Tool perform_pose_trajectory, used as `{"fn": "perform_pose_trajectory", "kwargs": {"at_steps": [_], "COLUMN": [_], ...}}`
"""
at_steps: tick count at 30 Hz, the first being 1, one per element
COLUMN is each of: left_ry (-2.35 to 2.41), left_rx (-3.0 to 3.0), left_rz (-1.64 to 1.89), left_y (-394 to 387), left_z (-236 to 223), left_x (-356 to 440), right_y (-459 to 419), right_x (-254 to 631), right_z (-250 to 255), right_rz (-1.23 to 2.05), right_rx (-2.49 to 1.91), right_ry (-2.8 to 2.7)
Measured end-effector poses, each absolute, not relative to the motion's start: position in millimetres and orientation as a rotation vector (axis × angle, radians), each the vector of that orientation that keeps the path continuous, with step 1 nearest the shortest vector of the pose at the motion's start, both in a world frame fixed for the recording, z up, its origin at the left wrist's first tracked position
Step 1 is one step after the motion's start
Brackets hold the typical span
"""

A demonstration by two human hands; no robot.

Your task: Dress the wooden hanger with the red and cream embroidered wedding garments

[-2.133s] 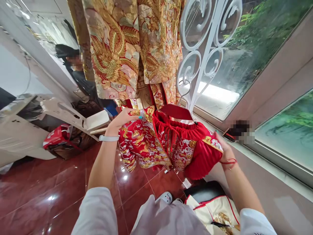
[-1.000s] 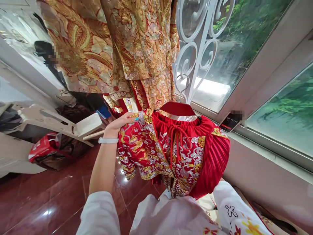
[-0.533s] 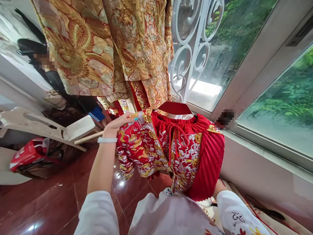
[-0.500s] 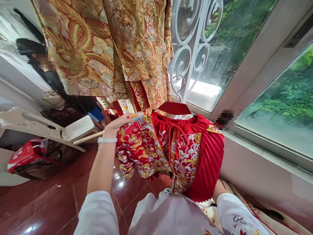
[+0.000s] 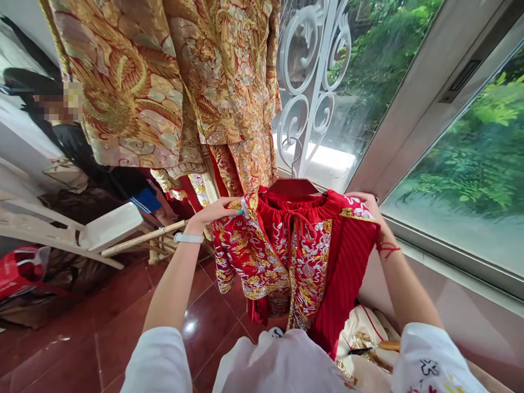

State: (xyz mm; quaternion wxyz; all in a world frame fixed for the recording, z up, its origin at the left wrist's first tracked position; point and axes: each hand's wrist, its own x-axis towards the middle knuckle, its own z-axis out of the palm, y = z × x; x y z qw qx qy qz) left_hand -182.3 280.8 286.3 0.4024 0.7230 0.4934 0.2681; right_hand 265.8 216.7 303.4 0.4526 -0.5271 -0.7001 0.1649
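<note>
A red embroidered skirt [image 5: 295, 256] with gold and silver patterns and a pleated red side panel hangs from a red hanger [image 5: 291, 186], whose metal hook is on the white scrolled window grille [image 5: 311, 82]. My left hand [image 5: 213, 212] pinches the skirt's waistband at its left corner. My right hand [image 5: 370, 210] grips the waistband at its right corner, fingers curled over the gold trim. Both arms are raised, holding the waistband spread between them.
A gold embroidered robe [image 5: 164, 82] hangs just behind and above the skirt. A white plastic chair [image 5: 82, 232] and a red bag [image 5: 18, 270] stand at the left on the red tiled floor [image 5: 82, 338]. Another person [image 5: 69, 136] is behind the robe. Folded cream garments [image 5: 368, 338] lie below the window sill [image 5: 450, 267].
My right hand has come up from below the skirt and taken hold of the waistband's right corner. The left hand kept its grip. The view shifted slightly right.
</note>
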Motion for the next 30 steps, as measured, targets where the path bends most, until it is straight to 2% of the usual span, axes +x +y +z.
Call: {"fn": "perform_pose_trajectory", "kwargs": {"at_steps": [3, 6, 8, 10, 13, 16, 19, 23, 26, 30], "left_ry": [1.287, 1.269, 1.249, 1.244, 1.277, 1.355, 1.49, 1.733, 1.94, 2.087], "left_rx": [1.908, 1.958, 1.963, 1.959, 1.994, 2.068, 2.107, 2.1, 2.028, 1.937], "left_rz": [0.727, 0.739, 0.756, 0.784, 0.807, 0.842, 0.934, 1.042, 1.068, 1.137], "left_y": [284, 281, 278, 276, 277, 277, 268, 241, 218, 199], "left_z": [280, 276, 273, 270, 266, 265, 268, 276, 282, 285], "left_x": [-179, -177, -175, -174, -169, -162, -154, -142, -135, -129], "right_y": [232, 205, 177, 156, 154, 174, 187, 173, 150, 128], "right_x": [276, 263, 254, 251, 263, 276, 276, 260, 236, 188], "right_z": [356, 398, 405, 390, 336, 275, 240, 260, 288, 269], "right_rz": [0.375, -0.178, -0.477, -0.571, -0.522, -0.506, -0.348, -0.095, -0.137, -0.142], "right_rx": [-1.335, -1.286, -1.206, -1.156, -1.264, -1.458, -1.562, -1.504, -1.424, -1.441], "right_ry": [-1.737, -1.862, -1.936, -2.006, -2.057, -1.859, -1.712, -1.655, -1.477, -1.505]}}
